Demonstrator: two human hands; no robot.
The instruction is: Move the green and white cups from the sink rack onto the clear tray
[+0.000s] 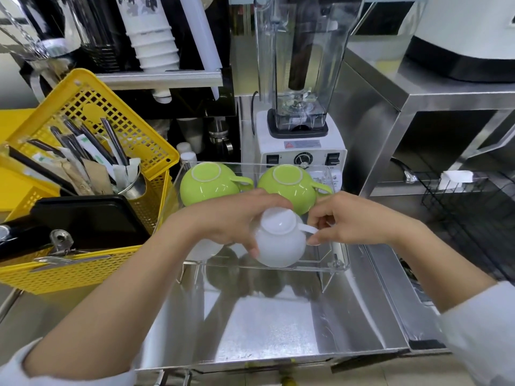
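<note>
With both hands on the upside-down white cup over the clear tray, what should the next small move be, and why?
Probably lower the white cup the rest of the way into the clear tray and let go. The left hand grips its body, the right hand pinches its handle, and it sits inverted at the tray's front right, in front of two inverted green cups.

Blender base [301, 147]: red warning label, print too small; no readable text elsewhere
</note>
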